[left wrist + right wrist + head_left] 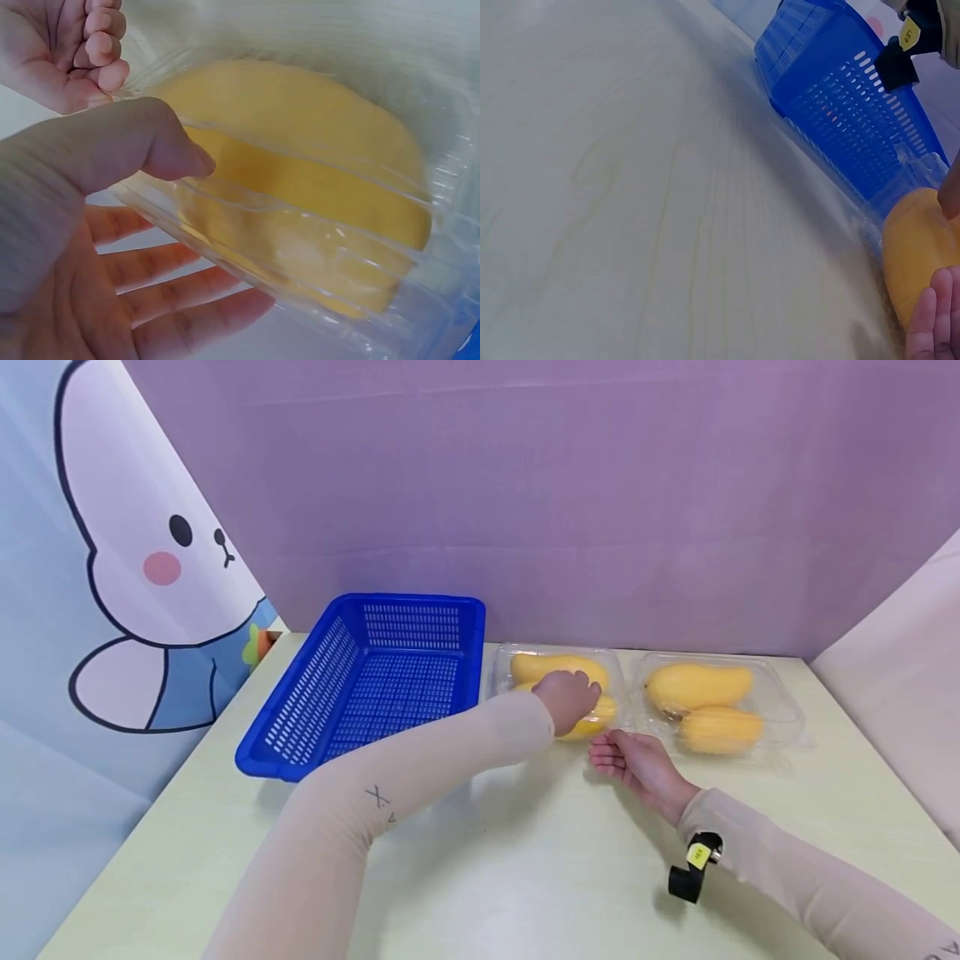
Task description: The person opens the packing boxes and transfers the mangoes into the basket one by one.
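A clear plastic clamshell box (501, 667) with two yellow mangoes stands just right of the blue basket. In the head view, one mango (553, 667) lies at its back and the other mango (598, 717) in front, partly covered by my left hand (567, 700). The left wrist view shows that hand's thumb over the box edge and its fingers spread underneath, gripping it. My right hand (640, 766) is at the front right corner, fingers curled. Its thumb and forefinger pinch the corner of the plastic in the left wrist view.
A second clear clamshell box (780, 702) holds two more mangoes (697, 685) to the right. The blue plastic basket (408, 689) stands left of the boxes on the pale table (517, 885). A purple cloth (562, 510) hangs behind.
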Available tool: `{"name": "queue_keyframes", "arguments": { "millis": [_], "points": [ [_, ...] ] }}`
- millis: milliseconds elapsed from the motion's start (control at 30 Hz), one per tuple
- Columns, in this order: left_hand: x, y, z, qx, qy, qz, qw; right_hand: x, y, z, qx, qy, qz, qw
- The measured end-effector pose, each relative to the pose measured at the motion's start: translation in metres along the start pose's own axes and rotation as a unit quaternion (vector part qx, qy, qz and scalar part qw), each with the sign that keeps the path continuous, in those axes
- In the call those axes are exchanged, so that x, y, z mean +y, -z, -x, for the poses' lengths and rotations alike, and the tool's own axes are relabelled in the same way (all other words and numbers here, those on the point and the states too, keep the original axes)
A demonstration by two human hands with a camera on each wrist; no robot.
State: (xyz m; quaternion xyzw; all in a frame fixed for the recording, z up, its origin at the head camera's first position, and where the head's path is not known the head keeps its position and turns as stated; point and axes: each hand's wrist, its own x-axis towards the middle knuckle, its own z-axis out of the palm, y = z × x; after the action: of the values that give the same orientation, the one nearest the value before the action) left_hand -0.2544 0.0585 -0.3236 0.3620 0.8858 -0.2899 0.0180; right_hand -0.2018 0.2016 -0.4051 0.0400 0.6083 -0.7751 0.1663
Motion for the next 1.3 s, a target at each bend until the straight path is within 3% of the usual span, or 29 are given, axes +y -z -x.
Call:
{"name": "queue_keyframes", "arguments": {
  "millis": [167,433,633,733,1000,1233,1300],
  "points": [
    [-0.003,0.0,0.005,0.002,-0.003,0.011,0.9999,-0.001,0.0,0.0,0.004,-0.001,0.002,1.0],
    [-0.008,-0.003,0.013,-0.027,0.011,0.051,0.9983,0.001,-0.001,0.002,0.003,0.003,0.001,1.0],
    [-0.009,-0.004,0.012,-0.053,0.037,0.06,0.9961,0.001,0.0,0.001,0.006,-0.009,0.007,0.9999],
    [-0.009,-0.004,0.01,-0.069,0.065,0.078,0.9924,0.0,0.001,0.001,0.009,-0.01,0.008,0.9999],
    [-0.012,-0.002,0.011,-0.094,0.159,0.207,0.9608,-0.003,0.0,0.001,0.009,-0.012,0.004,0.9999],
    [-0.013,0.002,0.015,-0.076,0.255,0.33,0.9056,-0.004,0.0,0.002,0.003,-0.004,0.0,1.0],
    [-0.014,0.002,0.016,-0.083,0.224,0.303,0.9227,-0.004,0.0,0.001,0.004,-0.005,0.0,1.0]
  ]
}}
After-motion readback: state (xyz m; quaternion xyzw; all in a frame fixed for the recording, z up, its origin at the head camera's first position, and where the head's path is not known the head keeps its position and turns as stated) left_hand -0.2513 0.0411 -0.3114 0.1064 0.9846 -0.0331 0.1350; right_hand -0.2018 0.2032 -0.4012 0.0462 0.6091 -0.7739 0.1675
